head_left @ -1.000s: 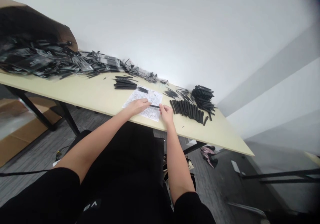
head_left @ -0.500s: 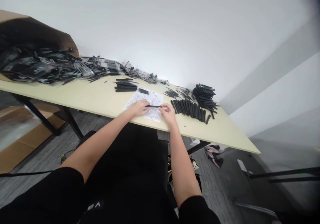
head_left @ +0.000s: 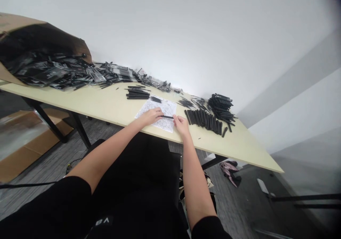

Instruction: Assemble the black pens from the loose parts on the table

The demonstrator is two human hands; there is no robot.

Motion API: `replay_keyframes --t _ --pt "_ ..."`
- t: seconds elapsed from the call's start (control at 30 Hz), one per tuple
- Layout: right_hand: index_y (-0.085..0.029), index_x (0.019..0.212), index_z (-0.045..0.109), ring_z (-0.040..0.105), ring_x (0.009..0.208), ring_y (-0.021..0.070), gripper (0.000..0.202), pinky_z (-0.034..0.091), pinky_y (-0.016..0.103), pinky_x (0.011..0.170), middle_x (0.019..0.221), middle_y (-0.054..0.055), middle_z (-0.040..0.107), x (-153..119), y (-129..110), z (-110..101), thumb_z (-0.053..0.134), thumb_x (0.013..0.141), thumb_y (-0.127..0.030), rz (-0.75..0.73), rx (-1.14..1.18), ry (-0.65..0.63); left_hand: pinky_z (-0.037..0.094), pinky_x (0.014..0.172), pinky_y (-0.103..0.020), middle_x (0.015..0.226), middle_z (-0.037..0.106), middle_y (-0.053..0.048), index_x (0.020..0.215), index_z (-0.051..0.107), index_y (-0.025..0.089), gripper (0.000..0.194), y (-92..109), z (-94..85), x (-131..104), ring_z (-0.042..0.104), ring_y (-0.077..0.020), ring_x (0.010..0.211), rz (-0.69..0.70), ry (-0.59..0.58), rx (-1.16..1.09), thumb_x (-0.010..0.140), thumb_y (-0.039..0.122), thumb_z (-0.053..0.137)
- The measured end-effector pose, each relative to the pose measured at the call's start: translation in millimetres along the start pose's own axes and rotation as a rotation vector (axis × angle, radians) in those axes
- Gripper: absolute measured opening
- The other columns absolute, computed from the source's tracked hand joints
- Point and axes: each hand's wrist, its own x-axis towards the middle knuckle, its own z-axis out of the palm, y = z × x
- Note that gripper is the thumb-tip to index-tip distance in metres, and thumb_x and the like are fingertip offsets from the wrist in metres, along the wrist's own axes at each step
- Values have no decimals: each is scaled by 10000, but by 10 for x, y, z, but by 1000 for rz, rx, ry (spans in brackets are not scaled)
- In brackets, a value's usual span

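Observation:
A slim black pen-like stick (head_left: 167, 117) lies level between my two hands, over a scribbled white paper sheet (head_left: 168, 126). My left hand (head_left: 153, 116) pinches its left end. On its right end, the fingers of my right hand (head_left: 181, 125) are closed. Several thin black sticks (head_left: 156, 99) rest on the sheet's far edge. Left of them is a small stack of thicker black sticks (head_left: 137, 94). A row of short black tubes (head_left: 204, 119) lies right of my right hand. Whether the held stick is one piece or two is too small to tell.
A cardboard box (head_left: 66, 36) on its side spills black-and-clear packets (head_left: 58, 74) along the wall. Thin loose pieces (head_left: 185, 102) and a tall pile of black sticks (head_left: 221, 105) are at the right. Another carton (head_left: 32, 146) stands on the floor beneath the table (head_left: 106, 107).
The view has shifted slightly, so the table appears a little lower and further right. Both hands still hold the stick, with slightly changed fingers on its right end.

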Motion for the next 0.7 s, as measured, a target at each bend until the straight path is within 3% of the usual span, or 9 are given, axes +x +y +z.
replay_keyframes --t 0.2,0.43,0.6,0.7 --pt "-201 627 547 441 605 120 423 363 269 634 607 -39 491 11 40 -6 646 797 -576 -22 76 -84 510 843 -303 1084 651 -104 1076 701 156 214 -19 -2 3 639 -200 966 8 -6 -34 961 243 543" --pt "-213 866 623 485 640 130 343 410 277 638 785 -8 598 40 94 17 744 687 -479 -17 142 -43 507 830 -332 985 654 -109 1020 685 140 243 -61 25 14 634 -231 937 28 31 -81 904 339 608" --pt "-216 817 627 496 650 140 341 411 284 647 750 -8 597 32 78 30 773 661 -482 -6 143 -27 499 809 -337 929 662 -109 962 681 136 245 -15 6 7 629 -230 902 39 98 -94 942 322 523" --pt "-212 723 601 484 637 141 377 393 285 639 689 -10 574 15 44 19 705 735 -575 -8 75 -17 497 814 -329 923 659 -102 949 689 144 273 -15 -8 9 629 -218 897 53 90 -131 971 337 497"
